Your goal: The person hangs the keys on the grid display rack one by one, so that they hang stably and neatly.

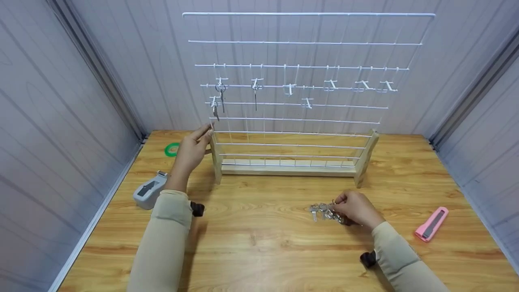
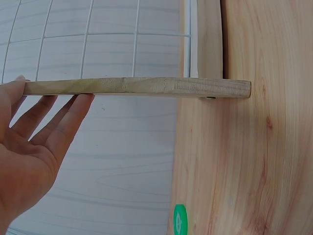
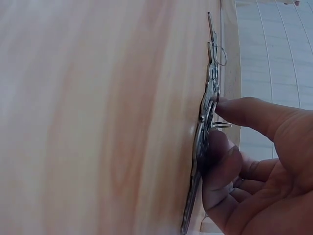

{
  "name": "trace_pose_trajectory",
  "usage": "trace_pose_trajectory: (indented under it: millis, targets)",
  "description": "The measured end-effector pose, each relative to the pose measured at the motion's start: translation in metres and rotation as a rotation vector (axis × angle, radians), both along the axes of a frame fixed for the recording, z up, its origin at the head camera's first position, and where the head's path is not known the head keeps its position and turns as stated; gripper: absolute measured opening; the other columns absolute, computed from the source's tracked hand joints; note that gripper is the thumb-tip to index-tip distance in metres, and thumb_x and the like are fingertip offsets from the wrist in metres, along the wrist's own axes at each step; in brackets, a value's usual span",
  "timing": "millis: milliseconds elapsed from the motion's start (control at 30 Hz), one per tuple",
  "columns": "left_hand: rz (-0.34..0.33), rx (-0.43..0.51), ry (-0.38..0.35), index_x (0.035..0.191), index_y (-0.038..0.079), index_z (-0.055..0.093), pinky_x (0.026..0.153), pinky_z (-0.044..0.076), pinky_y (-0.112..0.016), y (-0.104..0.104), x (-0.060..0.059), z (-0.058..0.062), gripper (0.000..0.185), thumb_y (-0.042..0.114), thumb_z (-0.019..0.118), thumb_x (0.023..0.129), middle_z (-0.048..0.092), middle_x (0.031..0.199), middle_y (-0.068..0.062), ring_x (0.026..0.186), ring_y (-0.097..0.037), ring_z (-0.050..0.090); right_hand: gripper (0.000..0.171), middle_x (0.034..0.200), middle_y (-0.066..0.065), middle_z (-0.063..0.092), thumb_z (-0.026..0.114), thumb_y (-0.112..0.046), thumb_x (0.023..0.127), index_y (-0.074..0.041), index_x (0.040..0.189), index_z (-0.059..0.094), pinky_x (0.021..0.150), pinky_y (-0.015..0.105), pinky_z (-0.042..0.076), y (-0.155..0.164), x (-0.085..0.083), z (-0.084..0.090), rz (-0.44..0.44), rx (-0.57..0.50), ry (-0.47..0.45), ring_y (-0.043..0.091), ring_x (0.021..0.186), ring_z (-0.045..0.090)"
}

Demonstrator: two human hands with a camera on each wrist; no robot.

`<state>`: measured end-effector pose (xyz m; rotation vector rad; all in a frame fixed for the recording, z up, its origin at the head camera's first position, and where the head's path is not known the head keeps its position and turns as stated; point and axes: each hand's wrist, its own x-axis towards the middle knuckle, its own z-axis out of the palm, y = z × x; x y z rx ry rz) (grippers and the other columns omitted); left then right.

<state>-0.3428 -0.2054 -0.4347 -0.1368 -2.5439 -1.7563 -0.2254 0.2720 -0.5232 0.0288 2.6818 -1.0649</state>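
A white wire grid rack [image 1: 308, 67] stands in a wooden stand at the back of the table. Keys [image 1: 221, 92] hang from three hooks on its left side; the hooks to the right [image 1: 330, 84] are bare. My left hand [image 1: 204, 135] reaches up to the top of the stand's left wooden post [image 1: 216, 158], and its straight fingers [image 2: 73, 110] lie along the post [image 2: 146, 86]. My right hand [image 1: 338, 204] is down on the table. Its thumb and forefinger [image 3: 244, 110] pinch a loose bunch of keys [image 1: 321, 211], which lies flat on the wood [image 3: 208, 112].
A green tape roll [image 1: 172, 149] lies left of the rack, also in the left wrist view [image 2: 180, 220]. A grey handheld device [image 1: 149, 192] sits near the table's left edge, and a pink utility knife [image 1: 431, 224] lies at the right. Grey walls close in three sides.
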Motion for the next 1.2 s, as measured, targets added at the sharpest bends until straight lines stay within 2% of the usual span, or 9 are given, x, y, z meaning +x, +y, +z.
trace_pose_trajectory:
  millis: [333, 567, 733, 967, 1200]
  targets:
    - [-0.006, 0.022, 0.009, 0.162, 0.018, 0.049, 0.108, 0.064, -0.046, -0.0001, -0.0011, 0.0002, 0.056, 0.042, 0.055, 0.112, 0.048, 0.167, -0.015, 0.146, -0.039, 0.058, 0.024, 0.081, 0.001, 0.067, 0.078, -0.023, 0.096, -0.002, 0.104, 0.070, 0.047, 0.021, 0.048, 0.0013, -0.0036, -0.0012, -0.042, -0.084, -0.089, 0.011, 0.057, 0.058]
    - [-0.002, 0.016, 0.032, 0.160, 0.019, 0.052, 0.104, 0.066, -0.044, -0.0008, -0.0020, -0.0016, 0.052, 0.039, 0.055, 0.112, 0.048, 0.166, -0.016, 0.144, -0.041, 0.058, 0.018, 0.076, 0.001, 0.065, 0.075, -0.018, 0.098, -0.003, 0.104, 0.068, 0.047, 0.022, 0.052, 0.0007, -0.0044, 0.0004, -0.066, -0.165, -0.154, 0.012, 0.057, 0.059]
    - [-0.005, 0.018, 0.034, 0.161, 0.020, 0.051, 0.105, 0.066, -0.044, -0.0010, -0.0010, -0.0017, 0.052, 0.039, 0.055, 0.112, 0.047, 0.168, -0.014, 0.145, -0.040, 0.058, 0.015, 0.075, 0.000, 0.062, 0.073, -0.016, 0.096, -0.003, 0.101, 0.068, 0.048, 0.022, 0.051, 0.0005, -0.0039, -0.0008, -0.069, -0.173, -0.134, 0.011, 0.058, 0.055]
    - [0.008, 0.001, 0.009, 0.162, 0.022, 0.049, 0.108, 0.064, -0.043, -0.0002, 0.0003, -0.0001, 0.052, 0.037, 0.055, 0.113, 0.045, 0.169, -0.012, 0.147, -0.038, 0.057, 0.012, 0.070, -0.001, 0.061, 0.068, -0.015, 0.097, -0.004, 0.101, 0.069, 0.044, 0.021, 0.043, 0.0026, -0.0024, -0.0017, -0.039, -0.151, -0.092, 0.010, 0.053, 0.051]
    - [0.004, 0.005, 0.010, 0.161, 0.022, 0.051, 0.107, 0.064, -0.043, 0.0002, 0.0004, 0.0000, 0.051, 0.039, 0.055, 0.112, 0.047, 0.168, -0.013, 0.146, -0.039, 0.057, 0.014, 0.077, 0.001, 0.063, 0.064, -0.015, 0.098, -0.004, 0.105, 0.069, 0.047, 0.023, 0.047, 0.0052, 0.0000, -0.0029, -0.060, -0.190, -0.082, 0.012, 0.058, 0.053]
